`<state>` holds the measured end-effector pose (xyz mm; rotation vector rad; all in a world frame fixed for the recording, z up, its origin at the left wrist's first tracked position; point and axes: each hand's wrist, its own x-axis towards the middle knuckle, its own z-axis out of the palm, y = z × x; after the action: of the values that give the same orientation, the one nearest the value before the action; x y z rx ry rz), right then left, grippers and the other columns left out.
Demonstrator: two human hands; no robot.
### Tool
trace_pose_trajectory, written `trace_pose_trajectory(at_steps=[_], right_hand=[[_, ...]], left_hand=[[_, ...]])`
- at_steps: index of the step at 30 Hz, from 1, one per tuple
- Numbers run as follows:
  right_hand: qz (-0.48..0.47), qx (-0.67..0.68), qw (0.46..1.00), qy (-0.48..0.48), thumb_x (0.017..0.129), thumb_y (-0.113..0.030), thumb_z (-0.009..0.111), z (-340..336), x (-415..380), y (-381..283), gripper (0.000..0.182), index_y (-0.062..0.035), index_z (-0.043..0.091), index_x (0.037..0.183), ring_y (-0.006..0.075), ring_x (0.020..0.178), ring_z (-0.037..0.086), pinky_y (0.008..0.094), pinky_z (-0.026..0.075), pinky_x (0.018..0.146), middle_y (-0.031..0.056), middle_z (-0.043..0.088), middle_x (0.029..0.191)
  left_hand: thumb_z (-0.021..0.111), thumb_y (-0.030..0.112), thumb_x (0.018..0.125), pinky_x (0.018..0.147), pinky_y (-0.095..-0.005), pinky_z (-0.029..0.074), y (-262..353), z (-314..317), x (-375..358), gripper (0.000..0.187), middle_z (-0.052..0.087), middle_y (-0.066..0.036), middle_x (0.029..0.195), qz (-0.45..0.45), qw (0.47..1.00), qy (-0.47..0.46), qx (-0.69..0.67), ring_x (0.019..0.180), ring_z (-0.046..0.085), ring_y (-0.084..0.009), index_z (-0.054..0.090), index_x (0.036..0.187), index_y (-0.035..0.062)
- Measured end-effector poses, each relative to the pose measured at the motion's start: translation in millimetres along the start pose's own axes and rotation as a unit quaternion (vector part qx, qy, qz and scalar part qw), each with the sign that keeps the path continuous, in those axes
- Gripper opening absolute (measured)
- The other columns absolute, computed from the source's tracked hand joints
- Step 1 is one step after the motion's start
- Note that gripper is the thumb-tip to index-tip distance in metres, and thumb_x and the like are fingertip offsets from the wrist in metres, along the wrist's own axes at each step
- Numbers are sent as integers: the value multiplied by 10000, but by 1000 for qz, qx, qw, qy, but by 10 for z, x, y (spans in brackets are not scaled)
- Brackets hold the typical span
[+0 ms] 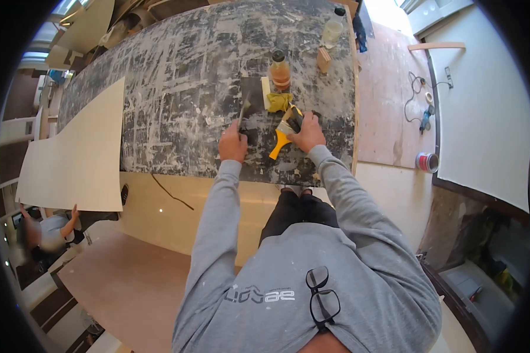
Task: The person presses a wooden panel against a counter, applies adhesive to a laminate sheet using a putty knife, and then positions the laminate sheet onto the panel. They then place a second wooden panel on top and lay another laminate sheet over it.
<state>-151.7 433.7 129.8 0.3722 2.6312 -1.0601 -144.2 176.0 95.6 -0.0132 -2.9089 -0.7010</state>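
Note:
My left hand is closed around a thin, narrow tool that points away from me; its exact kind I cannot make out. Under it lies a dark flat sheet on the paint-smeared table. My right hand has its fingers round a small black-and-yellow thing, partly hidden by the hand. A paintbrush with a yellow handle lies against the fingertips of that hand. Just beyond are a crumpled yellow-green cloth and a pale strip.
A bottle of orange-brown liquid, a wooden block and a clear bottle stand farther back. At left another person holds a large pale panel. A can and a cable lie to the right.

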Motion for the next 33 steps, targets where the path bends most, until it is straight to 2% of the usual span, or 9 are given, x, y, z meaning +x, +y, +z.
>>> trace_pose_trajectory(at_steps=[5,9,14,18,21,24,30,31,33], right_hand=[[-13,-13,1000,20,658,-214,900,31,-8,45,791,-13,437,1267,440,1116,595,460,506,945,242,563,1205],[33,21,999,-8,660,-197,898,-20,-35,-76,815,-16,416,1291,423,1177,584,438,499,968,268,568,1260],[77,55,994,-46,636,-144,876,-153,-23,-121,871,-16,367,1333,429,1170,591,441,497,980,318,546,1281],[-19,57,996,65,657,-181,854,-84,-179,64,832,19,428,1344,395,1194,590,424,476,1001,278,608,1230],[-95,58,990,85,656,-226,837,-148,-288,594,719,11,537,1265,365,1132,625,419,484,977,221,645,1190],[-32,48,997,-45,689,-187,797,-715,-650,323,627,-32,540,1239,402,1113,630,436,509,927,235,662,1122],[-385,-141,908,-91,718,-74,736,-548,-424,115,569,-66,511,1241,354,1090,639,434,528,851,162,608,1190],[-436,-178,875,-108,719,-67,733,-416,-325,78,565,-71,512,1240,340,1072,646,429,533,831,145,593,1193],[-479,-230,839,-122,715,-93,760,-118,-144,17,591,-79,515,1253,311,1041,652,420,536,804,117,563,1194]], left_hand=[[683,121,794,612,-432,526,-387,-63,-174,240,652,-199,708,-213,962,48,-163,615,641,-355,628,943,-60],[740,68,773,550,-319,503,-272,-241,-127,202,619,-87,719,-362,702,50,-612,602,644,-215,554,814,1],[764,99,813,601,-331,522,-233,-133,-18,229,632,-81,769,-339,708,-19,-620,623,634,-203,564,893,22],[830,214,819,625,-329,510,-47,-205,0,337,632,-77,777,-281,750,-99,-590,632,622,-187,573,914,17],[831,292,843,668,-293,498,-578,346,-66,393,663,-64,863,-136,952,-118,-248,739,615,-124,628,1007,-2],[804,298,875,756,-402,515,-257,-152,196,588,683,-138,912,-234,811,-202,-497,798,632,-230,572,1221,-117],[791,329,886,976,-421,507,-370,255,922,969,533,-288,1395,-359,830,-139,-404,1259,562,-357,232,1512,-153],[815,319,858,1047,-429,472,-324,315,984,933,384,-301,1526,-375,818,-143,-412,1382,446,-386,309,1479,-159],[831,321,835,1041,-428,472,-356,558,1050,916,450,-297,1476,-371,849,-156,-343,1342,489,-389,355,1455,-158]])
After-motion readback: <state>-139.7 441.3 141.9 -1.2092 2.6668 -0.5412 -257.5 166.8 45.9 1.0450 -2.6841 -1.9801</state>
